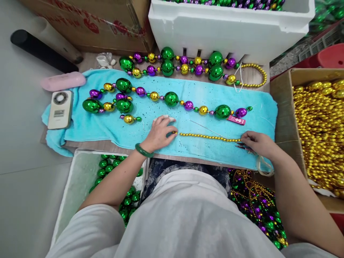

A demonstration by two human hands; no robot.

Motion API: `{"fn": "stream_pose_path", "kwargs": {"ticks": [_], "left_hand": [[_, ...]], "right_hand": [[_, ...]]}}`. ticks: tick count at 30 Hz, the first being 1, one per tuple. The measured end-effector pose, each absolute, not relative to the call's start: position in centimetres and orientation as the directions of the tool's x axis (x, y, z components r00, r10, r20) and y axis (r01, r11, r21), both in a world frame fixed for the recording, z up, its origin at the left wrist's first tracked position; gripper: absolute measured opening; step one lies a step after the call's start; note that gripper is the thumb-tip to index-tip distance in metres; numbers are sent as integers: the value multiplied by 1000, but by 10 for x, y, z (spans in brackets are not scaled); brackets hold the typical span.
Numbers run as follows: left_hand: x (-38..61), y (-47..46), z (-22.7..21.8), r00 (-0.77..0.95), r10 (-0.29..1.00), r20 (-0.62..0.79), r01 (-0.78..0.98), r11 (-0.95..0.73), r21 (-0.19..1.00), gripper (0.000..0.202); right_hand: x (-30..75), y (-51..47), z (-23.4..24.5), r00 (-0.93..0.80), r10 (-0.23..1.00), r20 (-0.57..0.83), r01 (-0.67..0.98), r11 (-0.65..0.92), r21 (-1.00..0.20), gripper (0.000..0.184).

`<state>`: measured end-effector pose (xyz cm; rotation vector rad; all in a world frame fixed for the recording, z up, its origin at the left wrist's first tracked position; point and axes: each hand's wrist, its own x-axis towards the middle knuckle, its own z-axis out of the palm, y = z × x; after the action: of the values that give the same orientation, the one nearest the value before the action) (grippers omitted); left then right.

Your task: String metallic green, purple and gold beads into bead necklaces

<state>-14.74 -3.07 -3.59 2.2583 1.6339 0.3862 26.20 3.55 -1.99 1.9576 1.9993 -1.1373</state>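
Red print on the cardboard carton (88, 21) at top left is cut off and unreadable. The pink tag (236, 120) on the towel has print too small to read, same for the label on the white remote-like device (60, 109).

My left hand (160, 134) pinches one end of a thin gold bead strand (208, 136), fingers closed on it. My right hand (257, 144) is closed on the other end, with dark bits under the fingers I can't identify. The strand lies stretched straight between them on the cyan towel (166, 118), near its front edge. My fingertips hide both strand ends.

Containers: white foam box (228, 30) up top holds mixed beads, mostly cut off. Cardboard box (285, 107) on the right is full of gold bead strands. White foam tub (77, 179) below left holds green balls, partly hidden by my arm. Big green/purple/gold bead necklace (172, 98) lies above the strand.
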Motion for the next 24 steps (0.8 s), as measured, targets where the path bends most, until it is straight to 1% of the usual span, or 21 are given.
{"fn": "stream_pose_path", "kwargs": {"ticks": [5,10,13,16,21,24], "left_hand": [[-159,-35,-31,256,967,5,893,-239,382,19],[-130,-31,-33,300,954,13,865,-278,418,26],[-114,-27,-36,327,945,29,850,-307,427,20],[-117,-27,-35,329,944,30,854,-311,418,18],[-138,-31,-31,276,961,-3,888,-254,383,17],[-129,-30,-30,299,954,4,883,-278,378,20]], "right_hand": [[257,36,-15,-154,801,-579,907,-117,-403,19],[255,36,-13,-141,802,-581,908,-129,-399,18],[255,35,-13,-136,805,-578,914,-122,-386,17],[255,35,-13,-147,806,-574,913,-113,-392,16],[256,35,-14,-159,804,-573,908,-109,-405,17],[257,36,-14,-179,812,-556,903,-90,-421,16]]}}
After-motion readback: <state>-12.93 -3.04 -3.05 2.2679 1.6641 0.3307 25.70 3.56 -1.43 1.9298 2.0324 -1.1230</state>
